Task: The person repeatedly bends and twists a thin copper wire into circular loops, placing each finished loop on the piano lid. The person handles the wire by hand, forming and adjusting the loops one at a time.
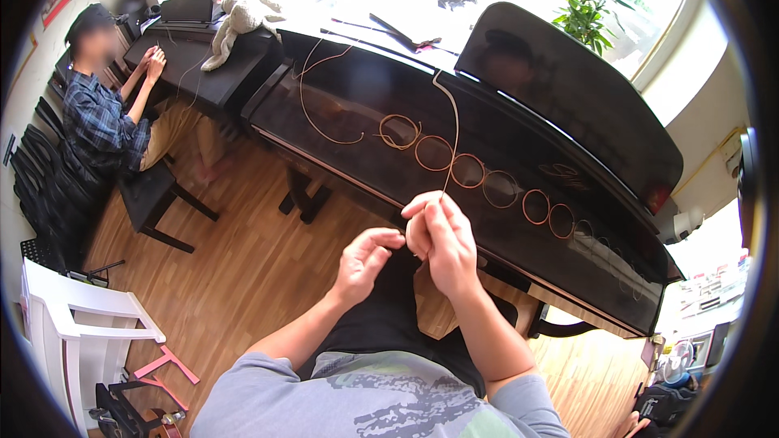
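My right hand (442,239) is closed in a pinch on a thin guitar string (456,126), which rises from my fingers in a bend over the black piano lid. Just left of it, my left hand (363,268) has its fingers curled and the tips pressed together; anything between them is too small to make out. Beyond my hands, a row of coiled strings (469,171) lies on the lid, copper-coloured at the left and paler toward the right. A loose copper string (305,105) curves across the lid farther left.
The black upright piano (284,113) spans the space before me, its raised panel (568,97) at the right. At the left a seated person (105,113) handles a thin string at another black piano. A black bench (154,203), white furniture (89,316) and a plush toy (243,20) stand around.
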`<state>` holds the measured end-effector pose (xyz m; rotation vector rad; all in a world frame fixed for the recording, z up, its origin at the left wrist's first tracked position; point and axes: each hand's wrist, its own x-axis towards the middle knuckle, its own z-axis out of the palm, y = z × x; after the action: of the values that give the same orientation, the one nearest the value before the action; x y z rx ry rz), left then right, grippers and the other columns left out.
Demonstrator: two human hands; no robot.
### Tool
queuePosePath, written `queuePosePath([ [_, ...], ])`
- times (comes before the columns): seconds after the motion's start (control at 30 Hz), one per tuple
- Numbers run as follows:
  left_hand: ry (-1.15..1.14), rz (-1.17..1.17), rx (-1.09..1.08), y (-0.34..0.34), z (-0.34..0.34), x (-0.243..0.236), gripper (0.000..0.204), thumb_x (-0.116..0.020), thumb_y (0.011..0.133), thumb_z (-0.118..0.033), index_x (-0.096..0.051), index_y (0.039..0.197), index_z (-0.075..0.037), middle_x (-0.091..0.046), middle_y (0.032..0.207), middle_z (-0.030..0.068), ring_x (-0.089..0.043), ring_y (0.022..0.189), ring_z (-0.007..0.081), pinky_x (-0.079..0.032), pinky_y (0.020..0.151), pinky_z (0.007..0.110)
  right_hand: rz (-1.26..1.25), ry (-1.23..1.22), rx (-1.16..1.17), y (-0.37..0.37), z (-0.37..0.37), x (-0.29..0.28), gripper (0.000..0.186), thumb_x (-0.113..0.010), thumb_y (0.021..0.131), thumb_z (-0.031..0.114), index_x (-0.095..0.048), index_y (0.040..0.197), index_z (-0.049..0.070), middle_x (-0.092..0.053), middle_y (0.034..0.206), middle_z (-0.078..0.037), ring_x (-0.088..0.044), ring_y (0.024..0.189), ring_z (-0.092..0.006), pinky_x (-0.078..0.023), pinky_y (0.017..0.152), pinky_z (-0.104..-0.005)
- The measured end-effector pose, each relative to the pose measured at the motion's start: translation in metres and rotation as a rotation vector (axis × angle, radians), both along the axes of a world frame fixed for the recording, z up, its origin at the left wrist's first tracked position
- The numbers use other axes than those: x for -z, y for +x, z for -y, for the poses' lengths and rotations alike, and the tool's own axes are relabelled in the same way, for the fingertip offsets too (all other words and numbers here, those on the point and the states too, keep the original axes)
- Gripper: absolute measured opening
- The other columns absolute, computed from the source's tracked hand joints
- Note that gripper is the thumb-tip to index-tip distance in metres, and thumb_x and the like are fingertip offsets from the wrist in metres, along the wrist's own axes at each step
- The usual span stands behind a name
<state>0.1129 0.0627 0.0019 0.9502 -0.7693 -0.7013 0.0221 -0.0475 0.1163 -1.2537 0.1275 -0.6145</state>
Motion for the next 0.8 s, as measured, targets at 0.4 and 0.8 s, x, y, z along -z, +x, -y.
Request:
queuePosePath([
  [0.4,0.062,0.739,-0.502,0.048,0.07,-0.074,0.056,-0.069,0.081,-0.004,-0.046,0.132,-0.008,-0.052,0.131,0.0103,-0.057,0.111,0.0207,-0.047,0.087,0.032,-0.318,-0.435,-0.107,-0.05,-0.037,-0.006,0.019,-0.045,0.1,0.014,-0.059,0.103,0.001,-0.056,0.07,-0.008,-0.055,0.06,-0.017,-0.044,0.06,-0.029],
  [0.8,-0.247,0.445,-0.245,0.016,0.086,-0.093,0.03,-0.038,0.103,-0.019,-0.058,0.107,0.002,-0.067,0.09,0.012,-0.065,0.087,0.0167,-0.051,0.083,0.029,-0.223,-0.823,-0.123,-0.066,-0.037,0.006,0.012,-0.055,0.091,0.013,-0.063,0.095,0.005,-0.062,0.069,-0.01,-0.062,0.06,-0.0276,-0.048,0.057,-0.0372],
])
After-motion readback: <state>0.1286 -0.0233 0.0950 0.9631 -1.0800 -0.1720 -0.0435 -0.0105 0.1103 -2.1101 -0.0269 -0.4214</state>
